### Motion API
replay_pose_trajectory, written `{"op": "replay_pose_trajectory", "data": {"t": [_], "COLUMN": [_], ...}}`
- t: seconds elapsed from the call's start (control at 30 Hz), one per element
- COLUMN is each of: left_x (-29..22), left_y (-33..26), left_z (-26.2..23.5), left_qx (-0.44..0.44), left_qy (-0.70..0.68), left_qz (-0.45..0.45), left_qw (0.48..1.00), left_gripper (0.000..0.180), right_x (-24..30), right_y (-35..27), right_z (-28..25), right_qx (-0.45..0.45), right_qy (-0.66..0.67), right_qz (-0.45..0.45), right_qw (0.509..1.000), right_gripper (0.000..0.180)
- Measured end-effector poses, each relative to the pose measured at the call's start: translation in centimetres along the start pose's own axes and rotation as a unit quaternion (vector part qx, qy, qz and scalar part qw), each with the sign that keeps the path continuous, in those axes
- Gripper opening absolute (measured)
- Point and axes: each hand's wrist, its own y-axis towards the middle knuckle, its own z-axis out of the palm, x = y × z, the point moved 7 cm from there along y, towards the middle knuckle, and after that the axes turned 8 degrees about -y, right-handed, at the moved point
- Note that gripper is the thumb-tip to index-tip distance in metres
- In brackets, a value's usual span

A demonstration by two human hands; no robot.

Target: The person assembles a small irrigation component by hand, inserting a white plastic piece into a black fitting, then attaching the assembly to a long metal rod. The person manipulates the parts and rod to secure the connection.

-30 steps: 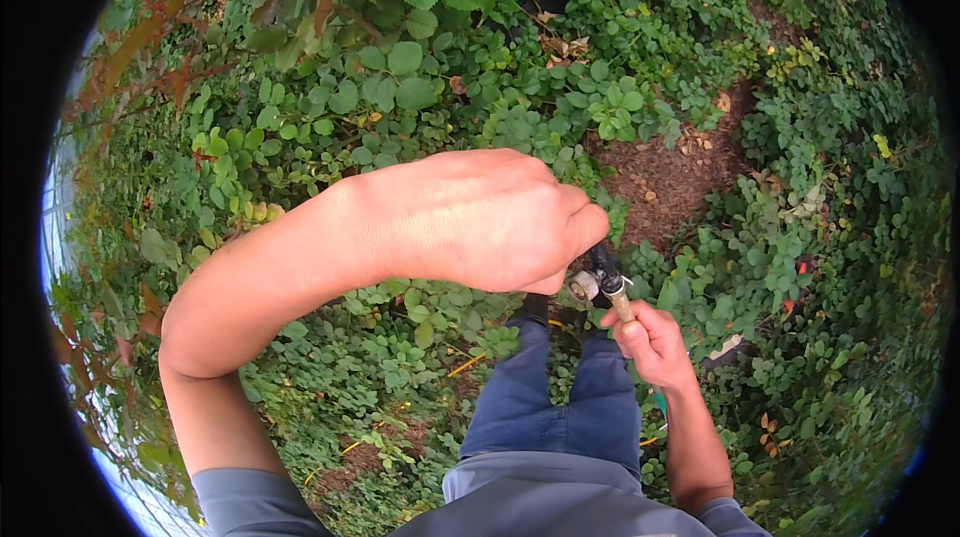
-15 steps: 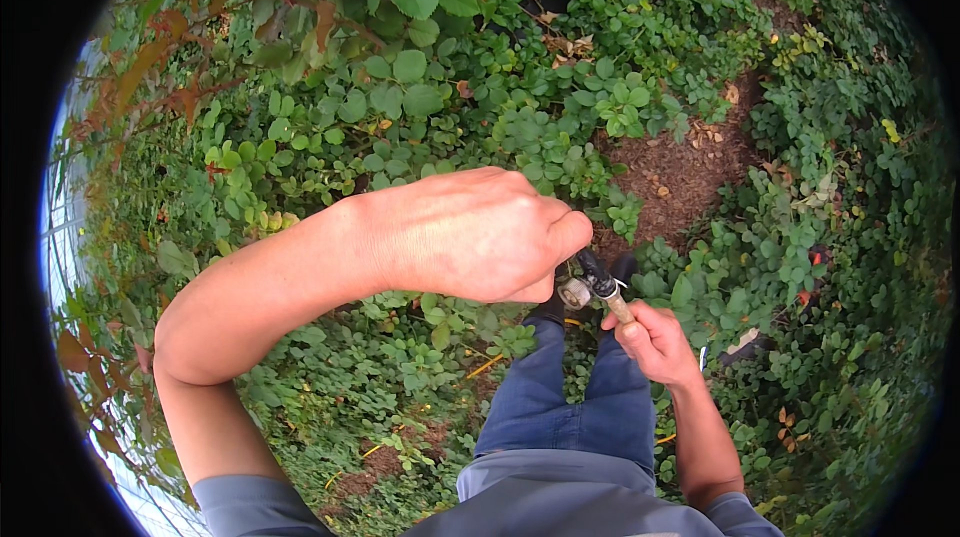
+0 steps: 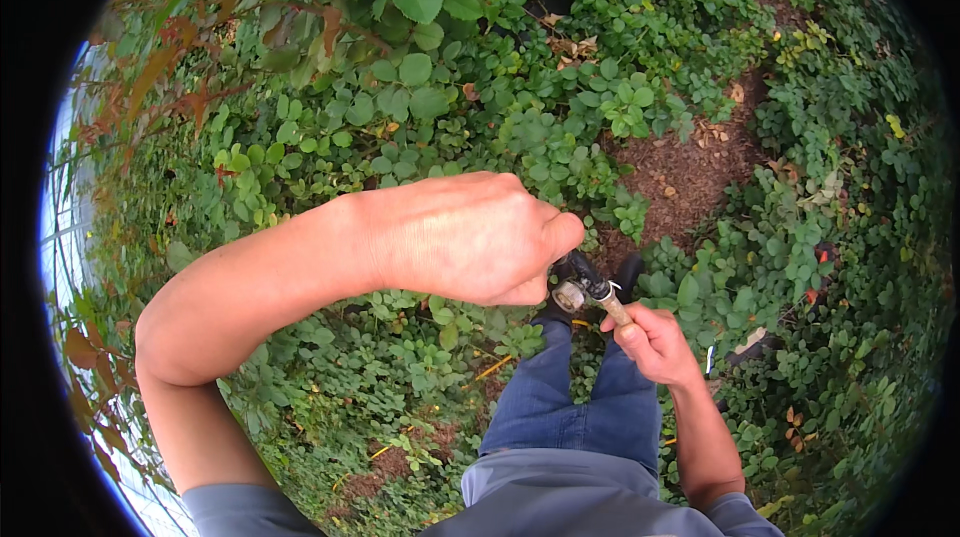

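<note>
My left hand (image 3: 470, 237) is closed in a fist, knuckles up, at the middle of the view. Its fingers are tucked underneath, at the upper end of a black fitting (image 3: 588, 275) with a tan, stick-like lower end (image 3: 614, 309). A round, dirty-white cap (image 3: 568, 296) juts from the fitting's side, just below my left thumb. My right hand (image 3: 652, 342), lower and to the right, grips the tan end between thumb and fingers. How far the fitting reaches into my left hand is hidden.
Dense leafy bushes (image 3: 400, 107) surround me, with reddish stems (image 3: 185, 47) at the upper left. Bare brown soil (image 3: 680, 177) shows ahead on the right. A yellow line (image 3: 493, 368) runs through the foliage by my legs (image 3: 570, 397). A dark shoe (image 3: 628, 275) stands below the fitting.
My left hand and the black fitting have shifted slightly left, and my left elbow has swung outward a little. The right hand keeps its grip. The surroundings have slid slightly right.
</note>
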Motion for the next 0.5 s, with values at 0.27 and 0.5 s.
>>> {"op": "replay_pose_trajectory", "data": {"t": [0.27, 0.5], "left_x": [0.3, 1.3], "left_y": [-0.3, -0.3], "left_z": [-0.6, -0.2], "left_qx": [-0.051, -0.032], "left_qy": [-0.12, -0.177], "left_qz": [-0.014, -0.054], "left_qw": [0.991, 0.982], "left_gripper": [0.02, 0.025], "right_x": [0.9, 0.6], "right_y": [0.0, 0.2], "right_z": [-0.1, 0.2], "right_qx": [-0.046, -0.049], "right_qy": [-0.061, -0.081], "right_qz": [-0.03, -0.03], "right_qw": [0.997, 0.995], "right_gripper": [0.015, 0.014]}}
